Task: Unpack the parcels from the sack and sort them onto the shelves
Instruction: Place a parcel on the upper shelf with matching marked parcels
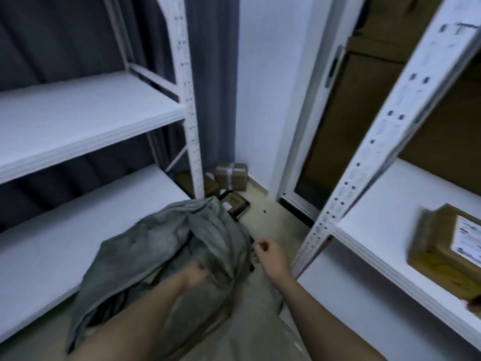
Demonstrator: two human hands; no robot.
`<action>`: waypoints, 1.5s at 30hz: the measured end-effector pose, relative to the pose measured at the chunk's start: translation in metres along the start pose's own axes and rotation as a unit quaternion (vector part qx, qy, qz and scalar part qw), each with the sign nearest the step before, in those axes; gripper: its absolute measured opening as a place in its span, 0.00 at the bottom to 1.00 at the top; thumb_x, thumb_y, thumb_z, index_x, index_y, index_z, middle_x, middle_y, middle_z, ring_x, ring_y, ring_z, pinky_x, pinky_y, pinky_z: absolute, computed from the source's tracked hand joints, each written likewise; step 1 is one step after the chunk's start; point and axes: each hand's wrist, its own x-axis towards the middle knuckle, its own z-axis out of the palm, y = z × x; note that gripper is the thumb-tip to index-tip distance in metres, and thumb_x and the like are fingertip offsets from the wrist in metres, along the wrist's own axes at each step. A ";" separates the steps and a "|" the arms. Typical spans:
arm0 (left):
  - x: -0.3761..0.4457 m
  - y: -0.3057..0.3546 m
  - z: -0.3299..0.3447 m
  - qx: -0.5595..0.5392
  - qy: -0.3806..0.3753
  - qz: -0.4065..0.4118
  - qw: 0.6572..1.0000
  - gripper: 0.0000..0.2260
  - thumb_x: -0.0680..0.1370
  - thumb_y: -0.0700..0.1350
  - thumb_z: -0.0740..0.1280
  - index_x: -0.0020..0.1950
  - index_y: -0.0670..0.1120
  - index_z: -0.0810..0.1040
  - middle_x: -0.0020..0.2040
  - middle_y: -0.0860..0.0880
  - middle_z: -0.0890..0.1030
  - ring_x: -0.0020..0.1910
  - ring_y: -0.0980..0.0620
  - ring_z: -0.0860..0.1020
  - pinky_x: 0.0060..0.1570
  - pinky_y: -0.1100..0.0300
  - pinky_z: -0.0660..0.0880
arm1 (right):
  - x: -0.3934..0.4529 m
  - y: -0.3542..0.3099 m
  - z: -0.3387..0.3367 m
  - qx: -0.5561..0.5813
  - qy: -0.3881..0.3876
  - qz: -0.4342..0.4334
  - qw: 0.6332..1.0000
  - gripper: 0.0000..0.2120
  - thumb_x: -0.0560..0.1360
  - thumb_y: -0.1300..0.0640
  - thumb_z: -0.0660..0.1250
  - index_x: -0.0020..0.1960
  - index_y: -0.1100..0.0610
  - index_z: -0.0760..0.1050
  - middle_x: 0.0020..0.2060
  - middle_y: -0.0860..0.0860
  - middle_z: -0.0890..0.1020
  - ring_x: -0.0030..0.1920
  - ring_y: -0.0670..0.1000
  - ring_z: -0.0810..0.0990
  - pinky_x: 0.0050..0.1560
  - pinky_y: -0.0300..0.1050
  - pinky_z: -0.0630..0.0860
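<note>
A crumpled grey-green sack (pixel 166 243) lies on the floor between two white shelf units. My left hand (pixel 195 276) grips a fold of the sack near its mouth. My right hand (pixel 268 252) hovers just right of the sack, its fingers loosely curled, holding nothing. A brown cardboard parcel (pixel 442 251) with a white label lies on the right shelf (pixel 364 238). The left shelves (pixel 78 121) are bare. What is inside the sack is hidden.
Taped brown parcels (pixel 231 175) sit on the floor in the far corner beside a dark flat packet (pixel 234 207). A grey curtain hangs behind the left unit. A white door frame (pixel 299 152) stands ahead, with large cardboard boxes (pixel 364 87) beyond it.
</note>
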 end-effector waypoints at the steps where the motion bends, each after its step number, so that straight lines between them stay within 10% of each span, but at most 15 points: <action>1: -0.003 -0.018 -0.014 0.011 0.006 -0.018 1.000 0.15 0.83 0.41 0.57 0.68 0.37 0.70 0.66 0.39 0.73 0.61 0.48 0.74 0.57 0.64 0.71 | 0.006 -0.007 0.018 -0.027 -0.026 -0.002 0.999 0.05 0.78 0.53 0.63 0.45 0.51 0.76 0.43 0.51 0.82 0.45 0.53 0.80 0.47 0.46 0.76; 11: 0.013 -0.212 -0.101 0.067 0.051 -0.087 0.993 0.20 0.77 0.63 0.59 0.66 0.57 0.73 0.69 0.51 0.71 0.64 0.48 0.71 0.63 0.58 0.67 | 0.035 -0.042 0.238 -0.231 -0.229 0.001 0.946 0.08 0.78 0.51 0.61 0.46 0.53 0.76 0.47 0.54 0.80 0.52 0.54 0.79 0.52 0.45 0.73; 17: 0.059 -0.287 -0.104 0.291 0.047 -0.095 0.951 0.26 0.81 0.57 0.53 0.77 0.49 0.57 0.77 0.46 0.57 0.75 0.45 0.56 0.74 0.47 0.53 | 0.069 -0.010 0.334 -0.236 -0.310 0.023 0.921 0.16 0.79 0.59 0.62 0.65 0.65 0.71 0.63 0.59 0.77 0.63 0.56 0.75 0.58 0.41 0.70; 23: 0.143 -0.338 -0.092 0.431 0.011 -0.076 0.899 0.28 0.82 0.56 0.52 0.78 0.45 0.53 0.78 0.42 0.51 0.76 0.40 0.52 0.74 0.43 0.49 | 0.143 0.031 0.411 -0.194 -0.293 0.064 0.934 0.21 0.79 0.58 0.62 0.69 0.65 0.65 0.66 0.60 0.73 0.62 0.53 0.72 0.51 0.34 0.66; 31: 0.237 -0.396 -0.061 0.618 -0.022 -0.017 0.786 0.27 0.82 0.54 0.54 0.78 0.44 0.53 0.79 0.41 0.45 0.77 0.39 0.42 0.70 0.37 0.34 | 0.219 0.071 0.492 -0.002 -0.197 0.242 0.950 0.33 0.76 0.56 0.68 0.74 0.68 0.58 0.71 0.62 0.66 0.70 0.60 0.67 0.68 0.50 0.67; 37: 0.259 -0.411 -0.098 0.624 0.092 -0.156 0.760 0.31 0.82 0.58 0.48 0.78 0.41 0.43 0.77 0.37 0.37 0.74 0.31 0.38 0.65 0.32 0.32 | 0.241 0.064 0.501 -0.156 -0.180 0.027 0.971 0.37 0.74 0.49 0.65 0.78 0.47 0.51 0.77 0.51 0.51 0.76 0.56 0.54 0.73 0.55 0.56; 45: 0.288 -0.423 -0.174 0.541 0.206 -0.290 0.762 0.34 0.80 0.62 0.47 0.79 0.42 0.43 0.77 0.40 0.35 0.75 0.33 0.39 0.70 0.32 0.39 | 0.306 0.018 0.527 -0.133 -0.289 -0.157 0.935 0.36 0.76 0.59 0.63 0.79 0.49 0.49 0.77 0.50 0.56 0.74 0.55 0.61 0.73 0.57 0.60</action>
